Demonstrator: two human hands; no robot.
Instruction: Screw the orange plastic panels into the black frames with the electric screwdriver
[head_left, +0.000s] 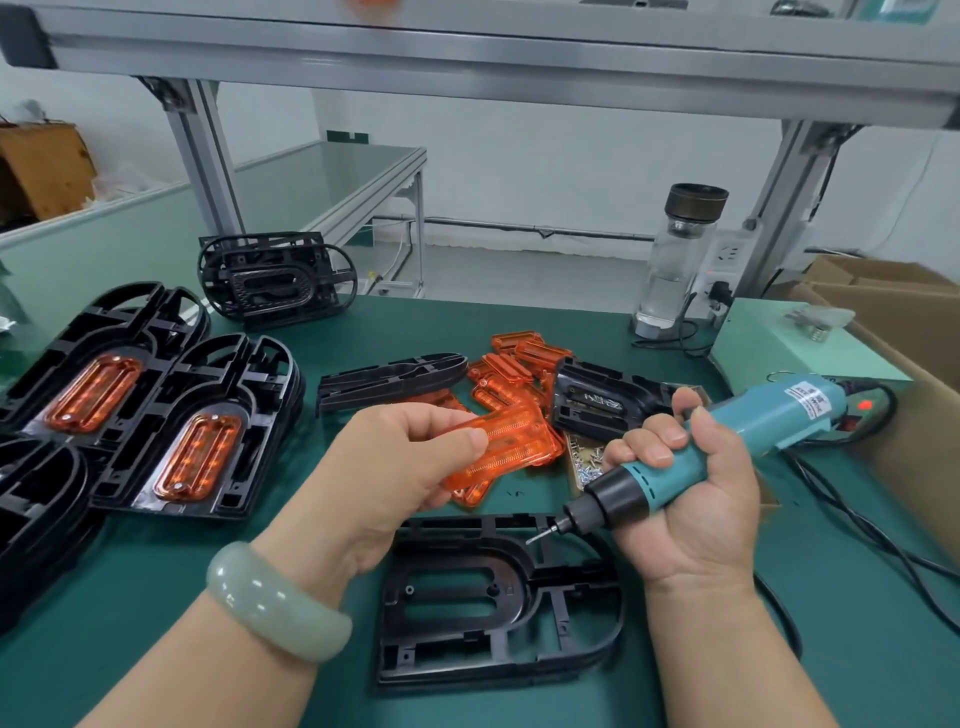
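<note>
We see first the green surface (156, 597), and on its left side the stacks of finished frames (171, 426), each already carrying an orange panel in its middle. Directly before the person lies one empty black frame (405, 603), flat, with its long opening uncovered, so we judge that the step in hand is the fitting of a new panel into it, and no screw is driven here yet. Behind it, near the middle of the surface, is a loose pile of orange panels (511, 374). The right grip (691, 504) is closed around the body of the electric screwdriver (753, 426), which is held slanted above the upper right edge of the empty frame and apart from it. The left grip (384, 467) pinches one orange panel (514, 441) between thumb and fingers, lifted over the surface between the pile and the empty frame, not touching the frame. Just beside it, a small tray of screws (587, 460) is partly hidden. The bit (540, 535) points down toward the frame; whether it carries a screw is too small for us to tell. We think the next move calls for lowering the panel into the opening, its holes matched to the frame's screw holes, and pressing it flat before the bit comes to the first hole.
</note>
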